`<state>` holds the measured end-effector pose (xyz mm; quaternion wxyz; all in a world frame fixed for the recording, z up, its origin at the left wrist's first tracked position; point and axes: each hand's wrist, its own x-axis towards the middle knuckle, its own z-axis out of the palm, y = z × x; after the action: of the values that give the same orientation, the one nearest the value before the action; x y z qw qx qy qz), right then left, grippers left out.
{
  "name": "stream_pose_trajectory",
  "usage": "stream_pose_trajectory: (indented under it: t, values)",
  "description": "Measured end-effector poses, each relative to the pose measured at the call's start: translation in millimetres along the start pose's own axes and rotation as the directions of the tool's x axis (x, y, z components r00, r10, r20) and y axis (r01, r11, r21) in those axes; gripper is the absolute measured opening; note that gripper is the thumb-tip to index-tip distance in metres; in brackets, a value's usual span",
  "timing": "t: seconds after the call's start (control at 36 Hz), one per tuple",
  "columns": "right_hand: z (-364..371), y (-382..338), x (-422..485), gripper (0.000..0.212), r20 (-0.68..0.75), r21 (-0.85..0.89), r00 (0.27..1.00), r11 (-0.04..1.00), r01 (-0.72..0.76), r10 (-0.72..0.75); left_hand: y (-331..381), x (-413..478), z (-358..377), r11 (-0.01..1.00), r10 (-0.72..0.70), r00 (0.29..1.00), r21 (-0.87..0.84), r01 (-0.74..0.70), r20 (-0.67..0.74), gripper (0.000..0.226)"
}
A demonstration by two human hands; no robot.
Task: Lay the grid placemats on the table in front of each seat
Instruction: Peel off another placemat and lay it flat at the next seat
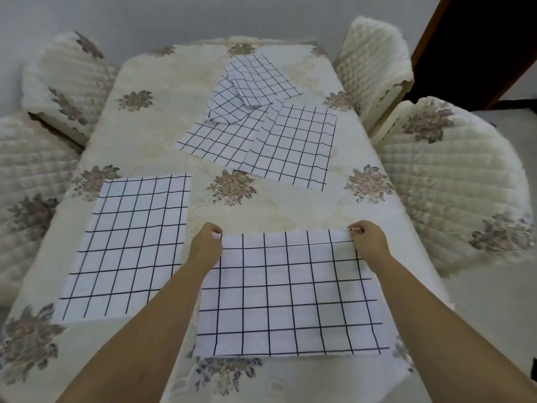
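A white placemat with a black grid [290, 295] lies at the near right of the table. My left hand [205, 245] pinches its far left corner. My right hand [369, 242] pinches its far right corner. A second grid placemat [130, 245] lies flat at the near left of the table. In the far middle, several more grid placemats [261, 123] lie in a loose overlapping pile, the top ones crumpled.
The table wears a cream cloth with brown flower motifs [232, 187]. Quilted cream chair covers stand around it: two on the left [66, 82] [26, 181], two on the right [374, 59] [459, 175]. A dark doorway [488, 39] is at the far right.
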<state>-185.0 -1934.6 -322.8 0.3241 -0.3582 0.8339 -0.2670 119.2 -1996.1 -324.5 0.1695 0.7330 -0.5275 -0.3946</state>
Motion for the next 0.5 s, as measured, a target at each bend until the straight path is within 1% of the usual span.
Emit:
stream_pose_trajectory:
  t: [0.08, 0.19, 0.25, 0.31, 0.33, 0.39, 0.42, 0.47, 0.5]
  values:
    - [0, 1, 5, 0.023, -0.007, 0.001, 1.000, 1.000, 0.007, -0.007, -1, 3, 2, 0.998, -0.004, 1.000, 0.066, 0.004, 0.007, 0.030]
    - [2, 2, 8, 0.024, 0.009, 0.011, 1.000, 1.000, 0.014, -0.014, -6, 1, 5, 0.972, 0.031, 0.999, 0.235, -0.026, -0.017, 0.031]
    - [3, 2, 10, 0.026, 0.012, 0.000, 1.000, 1.000, 0.012, -0.012, -7, 1, 7, 0.910, 0.079, 0.994, 0.412, -0.043, -0.072, 0.032]
    - [5, -1, 9, 0.028, -0.023, -0.060, 0.999, 0.997, 0.039, -0.040, -9, 1, 10, 0.821, 0.178, 0.974, 0.567, -0.067, -0.142, 0.035]
    - [7, -1, 8, 0.030, -0.063, -0.153, 0.994, 0.985, 0.077, -0.088, -9, 1, 13, 0.794, 0.217, 0.965, 0.602, -0.084, -0.151, 0.036]
    - [14, -2, 7, 0.035, -0.100, -0.375, 0.968, 0.910, 0.176, -0.229, -10, 2, 20, 0.752, 0.282, 0.953, 0.642, -0.149, -0.109, 0.041]
    - [19, -5, 4, 0.036, -0.086, -0.438, 0.952, 0.870, 0.228, -0.293, -10, 1, 26, 0.718, 0.339, 0.938, 0.664, -0.210, -0.070, 0.042]
    - [35, -10, -2, 0.036, -0.033, -0.489, 0.914, 0.804, 0.338, -0.404, -11, 1, 40, 0.616, 0.482, 0.876, 0.702, -0.356, 0.022, 0.045]
    - [44, -12, -6, 0.037, -0.010, -0.506, 0.894, 0.773, 0.381, -0.447, -7, -3, 45, 0.554, 0.508, 0.856, 0.724, -0.410, 0.096, 0.049]
